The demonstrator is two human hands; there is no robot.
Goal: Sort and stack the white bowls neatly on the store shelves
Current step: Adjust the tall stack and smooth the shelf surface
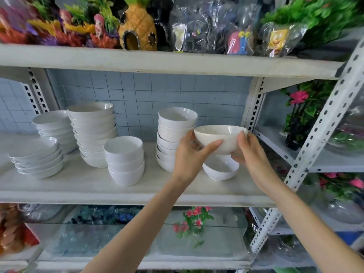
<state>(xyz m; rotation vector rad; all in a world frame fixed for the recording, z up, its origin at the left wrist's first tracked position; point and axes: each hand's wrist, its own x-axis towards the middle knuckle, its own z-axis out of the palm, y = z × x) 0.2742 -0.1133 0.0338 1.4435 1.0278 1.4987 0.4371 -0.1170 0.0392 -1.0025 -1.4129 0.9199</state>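
Observation:
A white bowl (220, 135) is held upright above the middle shelf (78, 186). My left hand (192, 154) grips its left side with the thumb across the front, and my right hand (249, 150) grips its right side and base. Directly beneath it another white bowl (220, 170) sits on the shelf. A tall stack of white bowls (175, 134) stands just left of my left hand. Further left are a short stack of small bowls (125, 162), a tall stack of wide bowls (93, 133), and stacks of shallow dishes (37, 158).
The upper shelf (157, 62) holds a pineapple ornament (137, 24), plastic plants and bagged toys. A perforated metal upright (323, 131) runs diagonally on the right, with artificial flowers (299, 97) behind it. Glass tanks and flowers (191, 219) fill the lower shelf.

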